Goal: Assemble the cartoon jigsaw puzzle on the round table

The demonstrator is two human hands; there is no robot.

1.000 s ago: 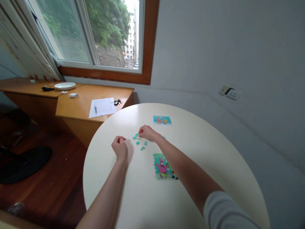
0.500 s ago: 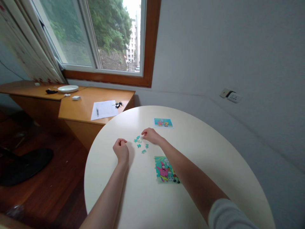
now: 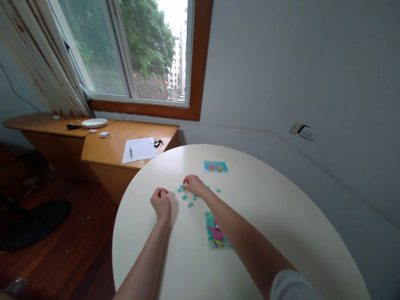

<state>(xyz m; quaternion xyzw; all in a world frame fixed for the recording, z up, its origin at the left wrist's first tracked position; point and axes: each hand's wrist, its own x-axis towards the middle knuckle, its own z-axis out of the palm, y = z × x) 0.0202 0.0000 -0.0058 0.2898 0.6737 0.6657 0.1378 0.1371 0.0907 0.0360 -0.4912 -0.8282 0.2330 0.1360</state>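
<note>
My right hand (image 3: 194, 186) reaches over a small cluster of teal jigsaw puzzle pieces (image 3: 179, 189). Its thumb and fingers are pinched together at a pale puzzle piece (image 3: 185, 190), partly covered by the fingertips. My left hand (image 3: 161, 203) rests on the table just left of the pieces, curled into a loose fist with nothing showing in it. Loose puzzle pieces (image 3: 191, 205) lie below and beside my right hand. Nearer to me lies a partly assembled cartoon puzzle (image 3: 215, 233) with a pink starfish figure; my right forearm hides its right side.
A small cartoon picture card (image 3: 216, 167) lies toward the far side of the round white table (image 3: 250, 179). To the left, a wooden desk (image 3: 103, 152) bears a sheet of paper (image 3: 139, 149), keys (image 3: 158, 143) and a white plate (image 3: 94, 123).
The view has tilted up slightly. My right hand has shifted a little left over the cluster, covering more of it, and loose pieces show right of it. My left hand stays in its fist.
</note>
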